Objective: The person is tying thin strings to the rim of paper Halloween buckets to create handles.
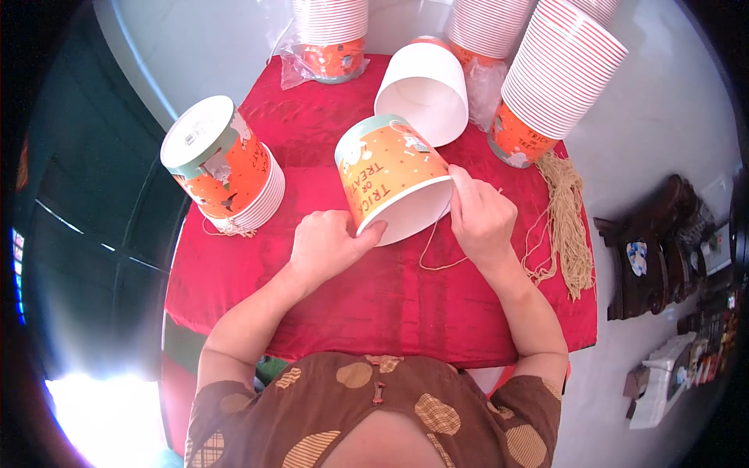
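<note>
An orange paper bucket point(394, 160) with a pale green band and white ghost figures is held tilted over the table, its white-lined mouth toward me. My left hand point(324, 248) grips the rim at the left, thumb over the edge. At the rim's right side, my right hand point(482, 212) is closed in a pinch on the edge. A thin tan string point(435, 267) loops down from beside that hand onto the cloth. The string's upper end is partly hidden by the bucket and fingers. Just behind, another bucket point(425, 93) lies tipped with its white inside showing.
A red cloth point(351, 300) covers the table. At the left, a stack of upside-down buckets point(226, 168) has twine at its base. Tall bucket stacks point(562, 74) stand at the far right and back point(331, 39), some with clear plastic. A tan twine bundle point(563, 226) hangs over the right edge.
</note>
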### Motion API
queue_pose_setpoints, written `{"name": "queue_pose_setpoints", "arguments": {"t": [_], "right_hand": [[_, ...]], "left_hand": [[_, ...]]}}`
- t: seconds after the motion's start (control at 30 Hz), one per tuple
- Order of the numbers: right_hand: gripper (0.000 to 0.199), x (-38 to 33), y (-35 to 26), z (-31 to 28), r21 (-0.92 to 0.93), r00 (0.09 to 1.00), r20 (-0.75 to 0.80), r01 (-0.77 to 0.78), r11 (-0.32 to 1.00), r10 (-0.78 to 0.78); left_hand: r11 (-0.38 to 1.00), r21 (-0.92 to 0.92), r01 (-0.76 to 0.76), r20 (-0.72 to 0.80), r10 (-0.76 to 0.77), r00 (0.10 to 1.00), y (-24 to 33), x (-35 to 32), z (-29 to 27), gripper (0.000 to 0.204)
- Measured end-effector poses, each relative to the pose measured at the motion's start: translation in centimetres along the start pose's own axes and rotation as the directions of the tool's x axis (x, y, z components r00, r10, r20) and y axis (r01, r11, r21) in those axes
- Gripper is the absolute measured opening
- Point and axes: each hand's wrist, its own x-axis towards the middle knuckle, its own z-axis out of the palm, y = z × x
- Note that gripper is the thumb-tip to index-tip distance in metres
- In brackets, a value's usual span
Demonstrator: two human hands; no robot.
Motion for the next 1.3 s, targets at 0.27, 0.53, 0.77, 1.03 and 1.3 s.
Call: {"name": "queue_pose_setpoints", "arguments": {"t": [0.27, 0.53, 0.77, 1.03, 1.3], "right_hand": [[0.034, -0.4, -1.4, 0.9, 0.459, 0.975, -0.004, -0.194, 0.867, 0.22], [0.035, -1.2, -3.1, 0.6, 0.72, 0.807, 0.334, -0.552, 0.421, 0.487], [0.013, -2.0, -3.2, 1.2, 0.727, 0.856, 0.336, -0.501, 0.469, 0.394], [0.009, -2.3, -4.6, 1.3, 0.666, 0.883, 0.388, -0.467, 0.582, 0.264], [0.005, -3.4, -5.0, 1.7, 0.593, 0.842, 0.511, -0.491, 0.638, 0.173]], "left_hand": [[0.956, -0.246, 0.162, 0.079, -0.146, 0.986, -2.8, 0.6, 3.0, 0.038], [0.769, -0.547, 0.332, 0.156, -0.296, 0.942, -3.4, 1.4, 2.9, 0.042], [0.749, -0.6, 0.283, 0.09, -0.287, 0.954, -3.6, 1.6, 2.8, 0.042], [0.652, -0.72, 0.24, 0.058, -0.288, 0.956, -3.5, 1.5, 2.8, 0.035], [0.412, -0.883, 0.222, 0.098, -0.301, 0.949, -2.0, 1.1, 2.2, 0.018]]}}
